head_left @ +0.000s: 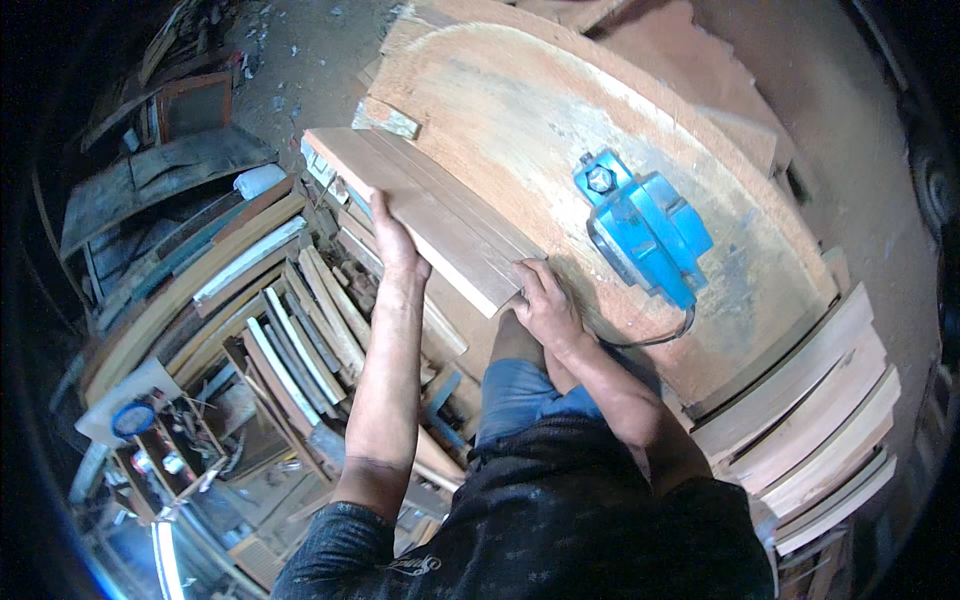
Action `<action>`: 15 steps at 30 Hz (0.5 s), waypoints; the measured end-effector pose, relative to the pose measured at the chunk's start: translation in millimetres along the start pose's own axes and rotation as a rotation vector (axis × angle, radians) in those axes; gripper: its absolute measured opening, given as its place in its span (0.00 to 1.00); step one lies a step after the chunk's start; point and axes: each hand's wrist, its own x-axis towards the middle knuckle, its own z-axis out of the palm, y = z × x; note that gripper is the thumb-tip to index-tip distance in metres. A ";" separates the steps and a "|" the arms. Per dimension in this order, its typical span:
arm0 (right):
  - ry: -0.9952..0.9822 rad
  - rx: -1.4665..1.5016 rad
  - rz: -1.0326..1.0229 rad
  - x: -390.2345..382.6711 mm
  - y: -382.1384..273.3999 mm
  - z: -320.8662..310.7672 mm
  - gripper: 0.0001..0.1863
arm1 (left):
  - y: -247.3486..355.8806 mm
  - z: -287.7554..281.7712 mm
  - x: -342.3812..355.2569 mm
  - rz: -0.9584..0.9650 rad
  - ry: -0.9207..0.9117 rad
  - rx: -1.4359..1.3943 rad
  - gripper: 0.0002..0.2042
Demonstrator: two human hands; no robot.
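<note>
A wooden board (425,205) with a lengthwise line or step along its face is held tilted between my hands, over the left edge of a large wooden worktop (480,110). My left hand (396,240) grips its left long edge, thumb lying along the edge and the other fingers hidden underneath. At the near end, my right hand (545,300) is closed on the corner, fingers curled over it. To the right, a blue power tool (650,235), which looks like an electric planer, rests on the worktop with its black cord trailing toward me.
Stacked planks and strips (300,330) fill the left side. More boards (820,410) are piled at the right, beside the worktop's near end. A small wood block (390,118) lies past the board's far end. At lower left are an open box of small items (165,455) and a lit tube lamp (167,560).
</note>
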 end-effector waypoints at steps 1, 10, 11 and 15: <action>-0.002 0.012 0.010 -1.5 -2.8 -0.1 0.27 | -3.1 -6.4 -2.8 -0.059 -0.044 -0.037 0.38; 0.068 -0.013 -0.102 -2.5 -7.4 2.7 0.26 | -76.4 -39.2 -48.9 0.013 -0.281 -0.139 0.37; 0.068 -0.018 -0.090 -2.9 -3.2 3.4 0.25 | -80.1 -43.1 -57.8 0.005 -0.309 -0.116 0.38; 0.071 -0.048 -0.069 -3.6 -1.1 1.2 0.22 | -108.4 -78.4 -92.2 -0.033 -0.337 -0.054 0.39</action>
